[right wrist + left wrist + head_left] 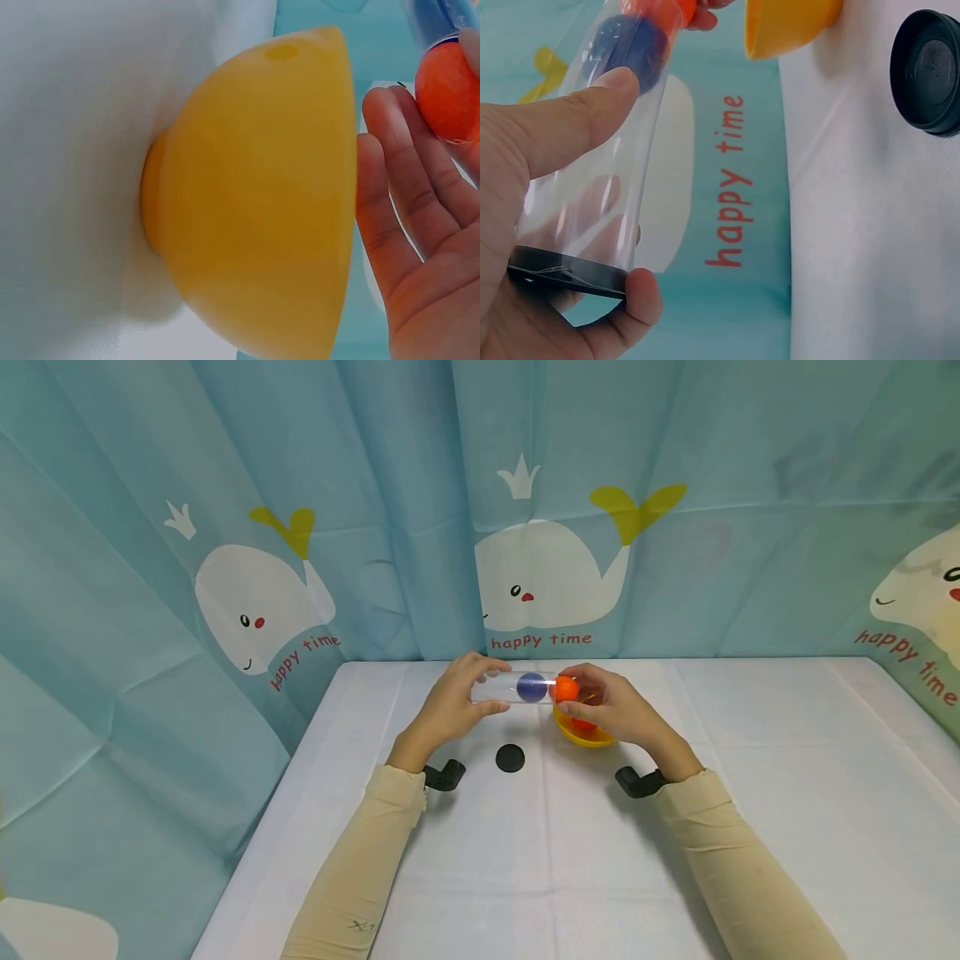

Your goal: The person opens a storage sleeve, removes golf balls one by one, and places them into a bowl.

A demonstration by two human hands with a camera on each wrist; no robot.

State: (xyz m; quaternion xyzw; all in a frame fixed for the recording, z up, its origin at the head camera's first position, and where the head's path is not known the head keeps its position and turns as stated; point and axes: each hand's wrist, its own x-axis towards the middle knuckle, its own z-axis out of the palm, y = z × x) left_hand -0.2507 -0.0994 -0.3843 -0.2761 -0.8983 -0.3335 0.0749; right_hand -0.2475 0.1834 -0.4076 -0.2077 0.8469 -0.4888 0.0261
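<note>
My left hand (450, 700) grips a clear plastic tube (495, 687) held level above the table, thumb along one side and fingers round the other. A black end piece (570, 271) closes the tube's left end. Inside, a dark blue ball (532, 687) sits toward the right end. At that mouth, my right hand (621, 708) pinches an orange ball (448, 91) against the opening; its other fingers stay extended over the rim of a yellow bowl (255, 195). More orange shows in the bowl, partly hidden by the right hand.
A round black lid (510, 758) lies on the white-covered table (480, 860), nearer than the tube. Behind the table hangs a blue curtain (405, 568) with whale prints. Black wrist mounts (446, 775) stick out from both wrists, just above the table.
</note>
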